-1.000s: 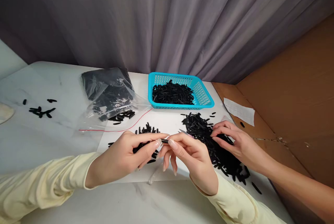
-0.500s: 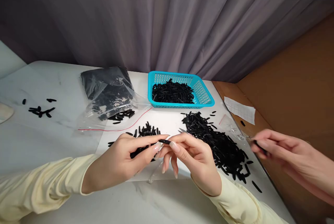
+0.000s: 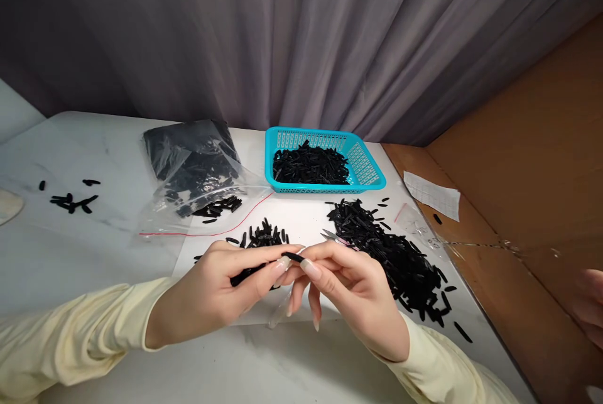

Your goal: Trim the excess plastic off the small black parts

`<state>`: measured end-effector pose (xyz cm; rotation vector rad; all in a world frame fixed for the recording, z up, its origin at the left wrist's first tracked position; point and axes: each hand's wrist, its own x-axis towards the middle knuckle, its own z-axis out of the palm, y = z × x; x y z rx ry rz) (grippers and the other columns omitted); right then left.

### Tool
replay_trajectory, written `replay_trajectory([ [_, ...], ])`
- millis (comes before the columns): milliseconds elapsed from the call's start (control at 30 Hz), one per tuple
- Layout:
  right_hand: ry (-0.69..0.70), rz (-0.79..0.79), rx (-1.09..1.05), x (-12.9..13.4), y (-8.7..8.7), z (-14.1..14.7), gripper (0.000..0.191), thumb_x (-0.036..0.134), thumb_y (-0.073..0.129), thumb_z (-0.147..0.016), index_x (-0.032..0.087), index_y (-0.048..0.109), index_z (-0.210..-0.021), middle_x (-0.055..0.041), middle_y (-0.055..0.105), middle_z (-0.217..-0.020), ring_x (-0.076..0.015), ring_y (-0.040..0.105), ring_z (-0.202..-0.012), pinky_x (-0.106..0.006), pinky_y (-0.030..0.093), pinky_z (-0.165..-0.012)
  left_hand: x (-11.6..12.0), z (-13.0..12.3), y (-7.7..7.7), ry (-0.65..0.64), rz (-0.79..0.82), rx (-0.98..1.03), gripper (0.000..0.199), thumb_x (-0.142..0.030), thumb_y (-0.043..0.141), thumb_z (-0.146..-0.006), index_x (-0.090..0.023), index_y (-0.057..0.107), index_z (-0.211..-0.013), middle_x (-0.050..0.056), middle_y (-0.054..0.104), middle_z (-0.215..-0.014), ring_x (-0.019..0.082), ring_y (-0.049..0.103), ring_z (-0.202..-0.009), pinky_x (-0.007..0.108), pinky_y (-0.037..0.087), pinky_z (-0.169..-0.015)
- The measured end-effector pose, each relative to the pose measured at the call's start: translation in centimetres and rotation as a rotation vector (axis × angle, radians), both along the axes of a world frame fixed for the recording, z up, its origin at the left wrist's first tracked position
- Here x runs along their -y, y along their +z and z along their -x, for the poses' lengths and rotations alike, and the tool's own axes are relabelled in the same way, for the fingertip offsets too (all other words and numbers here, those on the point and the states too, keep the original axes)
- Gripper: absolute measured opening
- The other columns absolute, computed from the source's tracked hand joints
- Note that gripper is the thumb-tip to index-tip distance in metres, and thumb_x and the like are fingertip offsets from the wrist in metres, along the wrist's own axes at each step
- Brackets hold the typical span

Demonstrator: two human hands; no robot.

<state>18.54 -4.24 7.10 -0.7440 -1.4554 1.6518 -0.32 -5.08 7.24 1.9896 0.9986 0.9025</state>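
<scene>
Head view: black piece [image 3: 293, 257], judged light, best taken by its ends, is pinched by left grip [image 3: 219, 284] and right grip [image 3: 360, 291].

The desk [image 3: 117, 247] was white. By its far edge sat a blue basket [image 3: 325, 188] and a clear bag [image 3: 188, 156]. A big black heap [image 3: 405, 259] lay near the right edge, a small heap [image 3: 264, 235] nearer the middle, and some black bits [image 3: 70, 203] toward the far left corner.

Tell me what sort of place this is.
Likely a small handwork space, at home or in a workshop; I can't tell which. A table holds a heap of black pieces, a basket with more, and a clear bag.
</scene>
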Motion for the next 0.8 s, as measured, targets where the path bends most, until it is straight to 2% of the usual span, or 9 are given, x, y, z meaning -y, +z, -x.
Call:
replay_trajectory([
  [133,0.069,0.175,-0.086,-0.32,0.36,0.07,0.012,0.023,0.050,-0.088,0.014,0.058,-0.086,-0.0086,0.069,-0.078,-0.0146,0.066,-0.058,-0.017,0.047,-0.036,0.04,-0.02,-0.12,0.003,-0.164,0.022,0.030,-0.011,0.045,-0.088,-0.011,0.060,-0.114,-0.008,0.042,-0.050,0.005,0.032,-0.041,0.015,0.032,-0.040],
  [300,0.079,0.213,-0.095,-0.38,0.61,-0.03,0.013,0.024,0.053,-0.086,0.013,0.060,-0.090,-0.0095,0.070,-0.081,-0.0149,0.067,-0.059,-0.017,0.048,-0.037,-0.14,-0.05,-0.50,0.032,-0.360,-0.019,0.031,-0.011,0.048,-0.087,-0.008,0.058,-0.116,-0.006,0.052,-0.054,0.005,0.038,-0.042,0.015,0.036,-0.043],
  [433,0.075,0.234,-0.081,-0.37,0.76,0.04,0.018,0.027,0.052,-0.087,0.012,0.061,-0.091,-0.0105,0.070,-0.083,-0.0157,0.068,-0.060,-0.018,0.049,-0.036,-0.22,0.04,-0.75,0.008,-0.471,-0.043,0.036,-0.010,0.046,-0.087,-0.010,0.052,-0.123,-0.005,0.057,-0.057,0.006,0.042,-0.042,0.016,0.038,-0.044],
  [633,0.071,0.240,-0.112,-0.50,0.63,0.17,0.013,0.021,0.055,-0.084,0.013,0.063,-0.091,-0.0092,0.070,-0.082,-0.0145,0.068,-0.061,-0.016,0.050,-0.037,-0.08,0.10,-0.74,0.022,-0.447,-0.142,0.042,-0.009,0.046,-0.087,-0.014,0.046,-0.129,-0.002,0.065,-0.064,0.007,0.052,-0.048,0.017,0.044,-0.051],
  [800,0.051,0.230,-0.109,-0.42,0.69,0.04,0.013,0.020,0.057,-0.083,0.012,0.063,-0.092,-0.0092,0.070,-0.081,-0.0153,0.068,-0.063,-0.017,0.052,-0.038,-0.08,0.09,-0.75,0.022,-0.440,-0.141,0.044,-0.007,0.047,-0.086,-0.014,0.044,-0.130,-0.003,0.066,-0.065,0.007,0.055,-0.050,0.016,0.045,-0.053],
])
